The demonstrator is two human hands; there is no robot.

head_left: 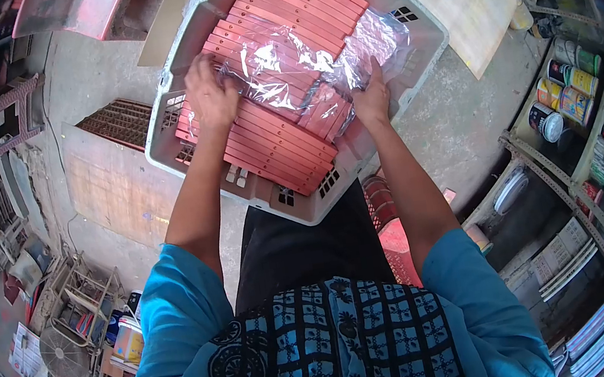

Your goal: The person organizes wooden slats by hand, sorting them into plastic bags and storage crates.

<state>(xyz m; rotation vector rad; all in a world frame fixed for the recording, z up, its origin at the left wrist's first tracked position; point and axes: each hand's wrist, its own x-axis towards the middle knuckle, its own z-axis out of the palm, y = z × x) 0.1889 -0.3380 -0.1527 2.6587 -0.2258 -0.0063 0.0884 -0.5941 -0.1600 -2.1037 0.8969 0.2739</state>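
A light grey plastic crate (299, 209) stands in front of me, holding rows of stacked red slats (277, 144). Across the middle of the slats lies a crinkled clear plastic bag (277, 58) with reddish pieces showing through it. My left hand (212, 93) is at the bag's left end, fingers spread and bent over the slats' edge. At the bag's right part rests my right hand (372, 95), its index finger extended on the plastic; the other fingers are partly hidden.
Paint cans (575, 104) fill a metal shelf at the right. Flat boards (114, 179) lie left of the crate, near a brown grille (118, 124). A red perforated crate (400, 252) stands by my legs. Clutter and a fan (65, 357) are at lower left.
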